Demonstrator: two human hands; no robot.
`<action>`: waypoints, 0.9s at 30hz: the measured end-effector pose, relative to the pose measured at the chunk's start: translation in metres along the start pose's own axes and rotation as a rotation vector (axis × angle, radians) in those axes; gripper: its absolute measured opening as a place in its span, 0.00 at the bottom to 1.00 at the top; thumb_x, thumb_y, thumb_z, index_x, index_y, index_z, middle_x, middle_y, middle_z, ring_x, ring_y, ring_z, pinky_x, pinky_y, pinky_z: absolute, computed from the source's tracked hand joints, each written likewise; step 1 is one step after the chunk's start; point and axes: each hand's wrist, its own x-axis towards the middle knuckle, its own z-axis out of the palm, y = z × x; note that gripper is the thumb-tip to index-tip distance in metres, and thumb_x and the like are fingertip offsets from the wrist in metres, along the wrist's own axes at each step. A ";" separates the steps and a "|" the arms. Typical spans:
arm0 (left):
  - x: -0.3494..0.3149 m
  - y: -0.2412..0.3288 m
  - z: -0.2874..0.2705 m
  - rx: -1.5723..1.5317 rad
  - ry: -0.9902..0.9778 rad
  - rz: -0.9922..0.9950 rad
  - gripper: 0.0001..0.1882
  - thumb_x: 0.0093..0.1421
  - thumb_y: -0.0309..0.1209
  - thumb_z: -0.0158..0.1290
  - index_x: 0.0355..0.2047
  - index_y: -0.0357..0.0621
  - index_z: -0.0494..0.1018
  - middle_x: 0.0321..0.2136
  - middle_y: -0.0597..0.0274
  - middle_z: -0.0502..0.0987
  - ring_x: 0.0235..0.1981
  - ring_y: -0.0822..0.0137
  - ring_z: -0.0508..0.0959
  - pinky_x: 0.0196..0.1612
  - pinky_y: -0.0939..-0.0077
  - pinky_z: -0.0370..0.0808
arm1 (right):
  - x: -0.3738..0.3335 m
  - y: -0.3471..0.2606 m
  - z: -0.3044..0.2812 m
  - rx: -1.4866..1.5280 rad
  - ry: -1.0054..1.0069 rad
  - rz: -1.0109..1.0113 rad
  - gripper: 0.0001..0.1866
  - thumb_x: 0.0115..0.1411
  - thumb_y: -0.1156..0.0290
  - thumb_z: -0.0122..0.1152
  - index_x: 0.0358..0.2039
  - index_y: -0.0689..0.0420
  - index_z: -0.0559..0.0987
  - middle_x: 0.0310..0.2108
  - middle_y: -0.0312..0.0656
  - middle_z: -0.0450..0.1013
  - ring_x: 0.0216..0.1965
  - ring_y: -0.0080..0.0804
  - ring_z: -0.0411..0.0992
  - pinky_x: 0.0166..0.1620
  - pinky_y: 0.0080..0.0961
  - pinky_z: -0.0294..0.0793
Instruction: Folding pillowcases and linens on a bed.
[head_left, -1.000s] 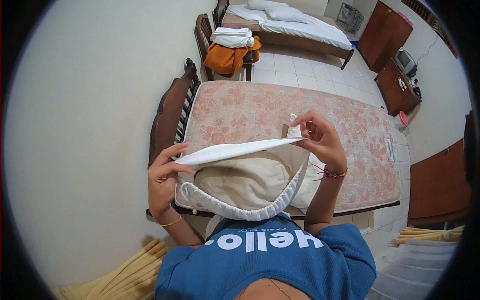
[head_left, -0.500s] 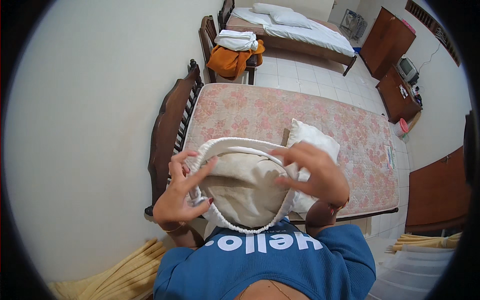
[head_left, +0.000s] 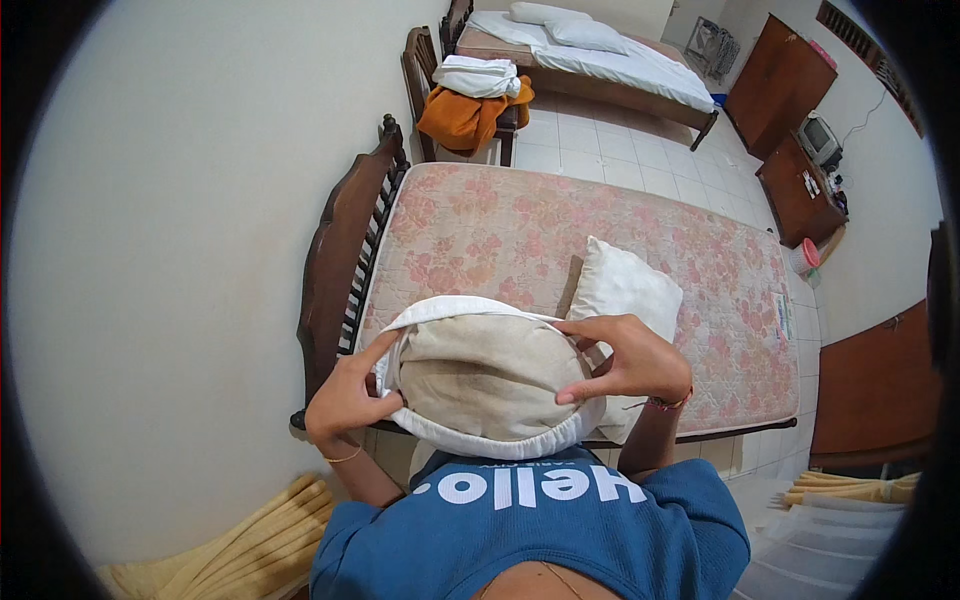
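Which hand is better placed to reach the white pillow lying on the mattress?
Right, probably. The right hand is close beside the white pillow, while the left hand is at the far side of the white cover. Both hands are busy at its edge, though.

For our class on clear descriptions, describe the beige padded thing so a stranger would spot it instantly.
Find the floral mattress; at its near edge, the left hand and right hand hold a white cover. The beige padded thing fills its opening, darker than the square white pillow beyond.
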 end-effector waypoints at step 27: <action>0.032 -0.028 0.039 -0.359 -0.088 0.345 0.61 0.30 0.28 0.66 0.61 0.43 0.36 0.58 0.52 0.51 0.59 0.62 0.51 0.59 0.71 0.49 | -0.008 0.011 0.012 -0.040 -0.145 -0.048 0.59 0.29 0.68 0.74 0.59 0.61 0.48 0.54 0.53 0.59 0.56 0.43 0.58 0.56 0.32 0.59</action>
